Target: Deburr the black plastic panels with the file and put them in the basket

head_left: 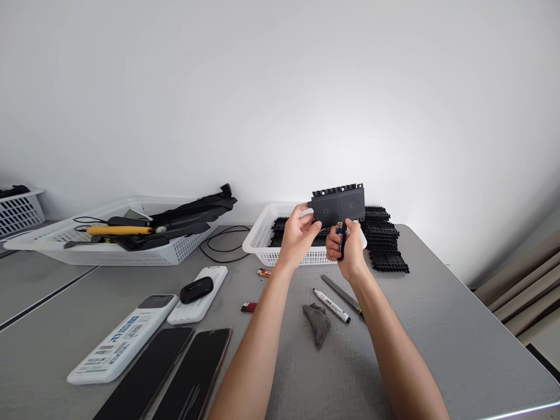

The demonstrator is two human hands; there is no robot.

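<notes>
My left hand [297, 236] grips a flat black plastic part [336, 209] by its left end. The part is raised in front of the basket, and a row of knobs runs along its top edge. A dark lighter [340, 240] with a printed wrapper stands upright in my right hand [350, 251], its top close under the part's lower edge. My thumb is at the lighter's top; no flame shows. Behind my hands, a white basket [280, 256] holds similar black parts. More black slatted parts [387, 239] are stacked to its right.
A grey cloth [318, 324], a white marker [331, 305] and a flat file [341, 293] lie on the grey table [437, 326]. Two phones [195, 373], white power banks [122, 341] and a cluttered white tray [144, 254] are at left. An orange lighter [264, 272] lies near the basket.
</notes>
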